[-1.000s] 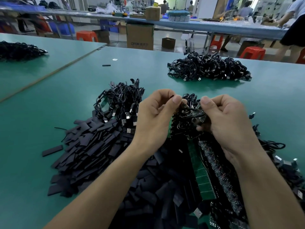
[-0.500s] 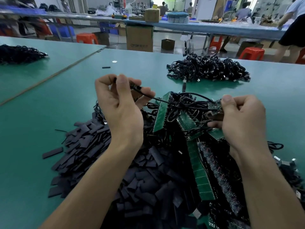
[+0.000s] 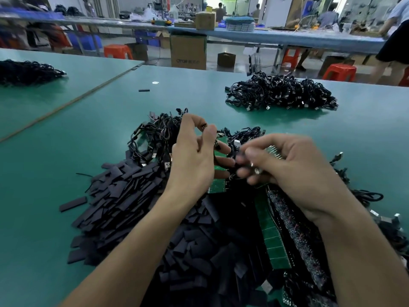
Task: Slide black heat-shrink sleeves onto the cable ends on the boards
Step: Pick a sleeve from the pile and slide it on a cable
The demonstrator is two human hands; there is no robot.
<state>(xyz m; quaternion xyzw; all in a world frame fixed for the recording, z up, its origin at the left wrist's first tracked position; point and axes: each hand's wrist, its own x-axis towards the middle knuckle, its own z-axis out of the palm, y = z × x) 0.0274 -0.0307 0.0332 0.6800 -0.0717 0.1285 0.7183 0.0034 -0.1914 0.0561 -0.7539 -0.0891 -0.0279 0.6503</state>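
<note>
cable end (image 3: 236,143) | left hand (image 3: 194,160) back beside right hand (image 3: 285,165) | boards (image 3: 218,171) lowered

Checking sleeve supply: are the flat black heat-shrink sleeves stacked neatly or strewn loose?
Strewn loose: the flat black heat-shrink sleeves lie overlapping at all angles on the green table.

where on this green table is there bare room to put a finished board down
Bare green table lies left of the sleeve pile, and between the near cable heap and the far cable pile. Crowded: around the left hand and right hand, over the boards.
</note>
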